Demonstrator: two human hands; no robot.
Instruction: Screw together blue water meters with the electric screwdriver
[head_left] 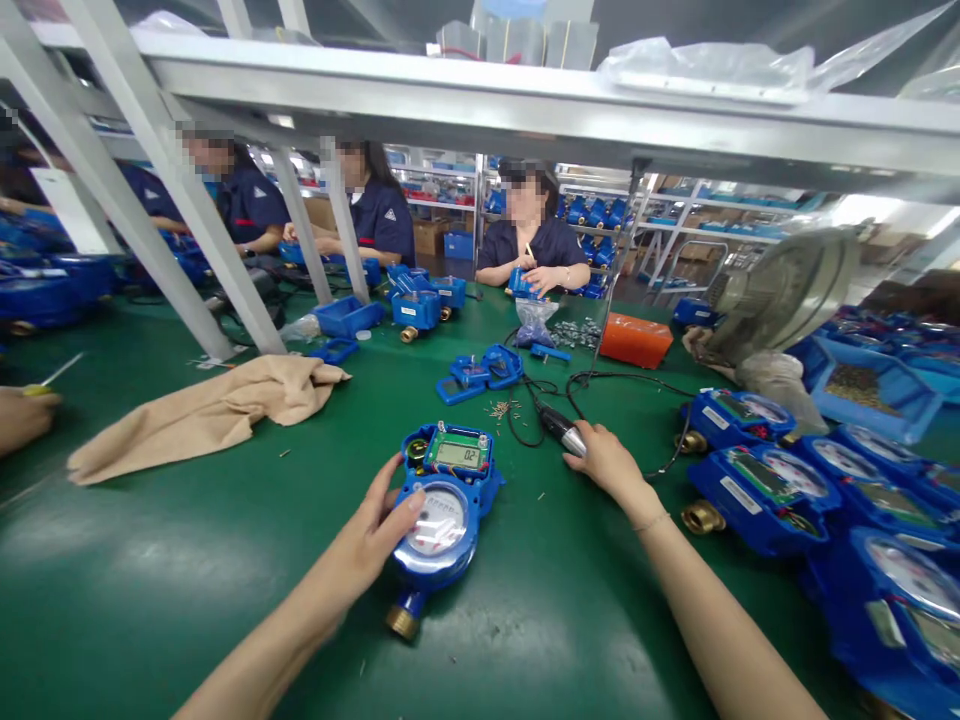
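A blue water meter (442, 510) lies on the green bench mat, with a lit LCD panel above its round dial and a brass pipe fitting (403, 622) at the near end. My left hand (371, 525) grips the meter's side, with its fingertips on the dial's rim. To the right, my right hand (604, 460) closes around the silver end of a black corded electric screwdriver (559, 424). Its black cable (525, 425) loops across the mat. Small screws lie scattered (501, 408) just above the meter.
Several blue meters (765, 490) lie to my right beside a blue parts tray (874, 390) and a fan (787, 290). An orange box (636, 340), a beige cloth (210, 420) and blue meter parts sit on the bench. Co-workers (529, 225) work opposite, beneath a metal shelf (525, 90).
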